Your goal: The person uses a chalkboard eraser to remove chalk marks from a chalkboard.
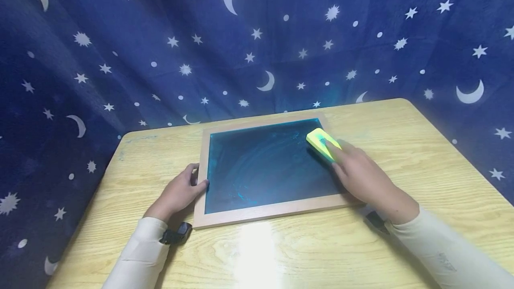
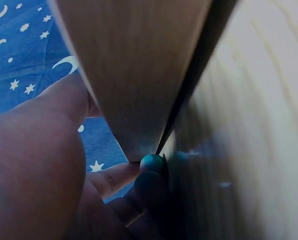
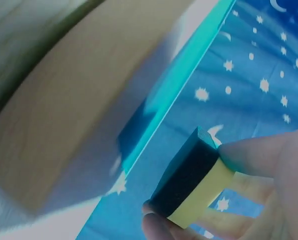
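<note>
A small chalkboard [image 1: 265, 164] in a pale wooden frame lies on the table, with faint blue chalk smears over its dark surface. My left hand [image 1: 179, 191] holds the frame's left side, thumb on its top face and fingers against the outer edge. Near the board's upper right, my right hand [image 1: 363, 176] grips a chalkboard eraser [image 1: 321, 141]. The eraser has a yellow back and a dark pad [image 3: 186, 177], which the right wrist view shows facing the board. Thumb and fingers pinch the eraser along its sides.
The wood-grain table [image 1: 313, 249] extends around the board, with bluish chalk marks [image 1: 138, 139] at its back left corner. Behind it hangs a dark blue curtain [image 1: 209, 26] with white moons and stars. Dark wrist straps [image 1: 176, 234] sit on the sleeves.
</note>
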